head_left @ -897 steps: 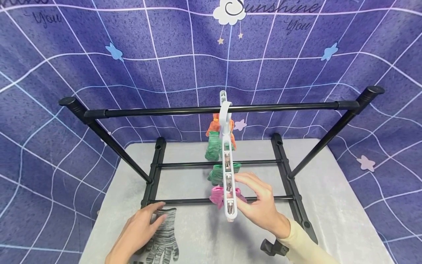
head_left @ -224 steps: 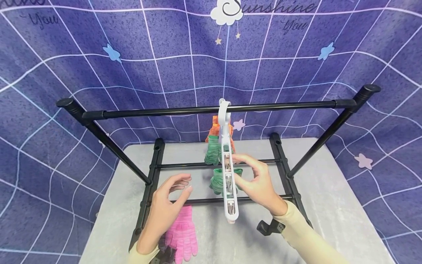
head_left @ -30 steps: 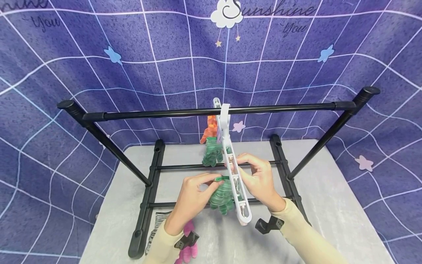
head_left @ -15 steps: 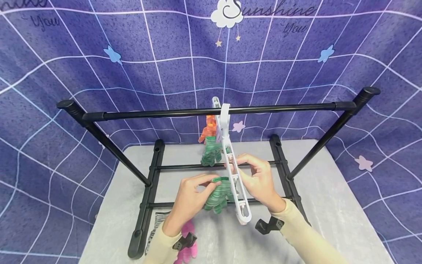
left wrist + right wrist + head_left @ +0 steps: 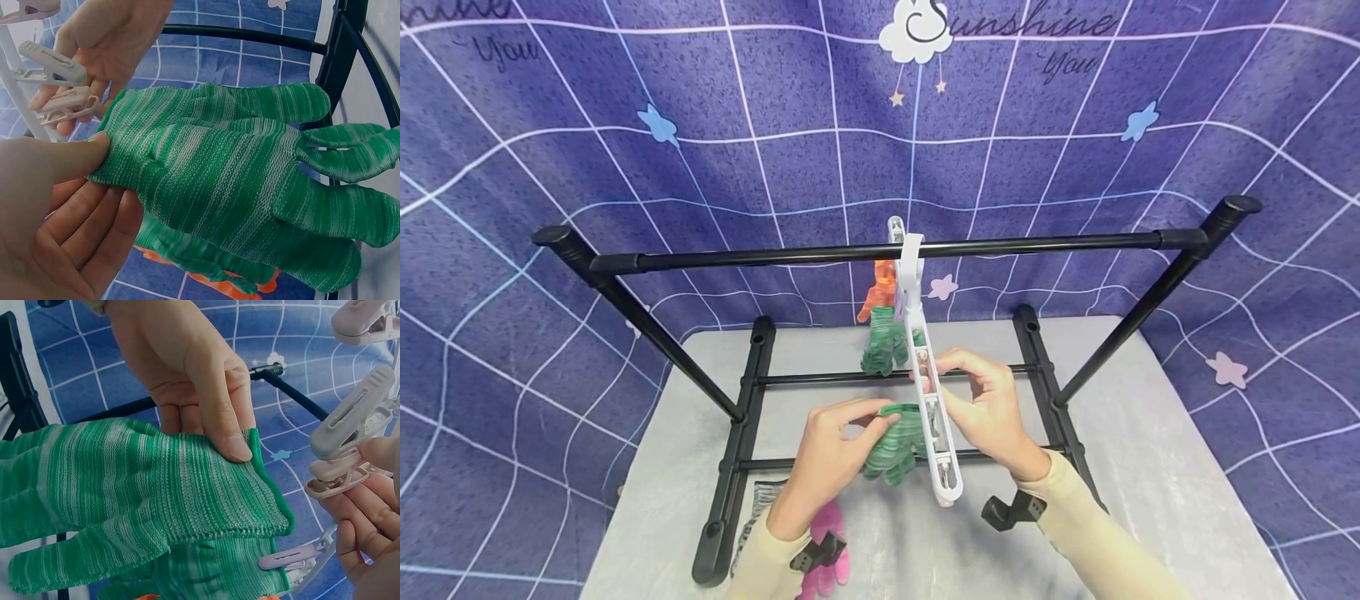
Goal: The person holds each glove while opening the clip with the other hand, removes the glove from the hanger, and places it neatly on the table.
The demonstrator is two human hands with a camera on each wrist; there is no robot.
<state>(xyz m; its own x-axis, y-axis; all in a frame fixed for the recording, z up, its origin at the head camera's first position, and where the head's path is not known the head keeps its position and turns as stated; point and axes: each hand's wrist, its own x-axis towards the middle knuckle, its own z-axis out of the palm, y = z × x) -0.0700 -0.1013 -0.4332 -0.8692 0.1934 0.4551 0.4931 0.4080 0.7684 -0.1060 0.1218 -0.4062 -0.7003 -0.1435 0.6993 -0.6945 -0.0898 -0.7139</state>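
Note:
My left hand (image 5: 831, 446) pinches the cuff of a green striped knit glove (image 5: 212, 169), thumb on top and fingers beneath. The glove's fingers droop away. Just to its right, my right hand (image 5: 988, 412) pinches a pale pinkish clip (image 5: 337, 478) on the white clip hanger (image 5: 931, 417). In the right wrist view the glove's cuff edge is apart from that clip. Another pale clip (image 5: 353, 412) sits beside it. A second green glove (image 5: 880, 337) and an orange glove (image 5: 877, 292) hang farther back on the hanger.
The hanger hooks over the crossbar (image 5: 1037, 245) of a black rack standing on a grey tabletop (image 5: 1165, 467). A pink glove (image 5: 829, 533) and a grey striped glove (image 5: 765, 496) lie at the front left, partly under my left forearm. A purple grid cloth (image 5: 1045, 167) surrounds the rack.
The pink glove has gone from the hanger to the tabletop. The near green glove, hanging 7.5 seconds ago, is now in my left hand, off the clips. The hanger's near end has swung slightly left.

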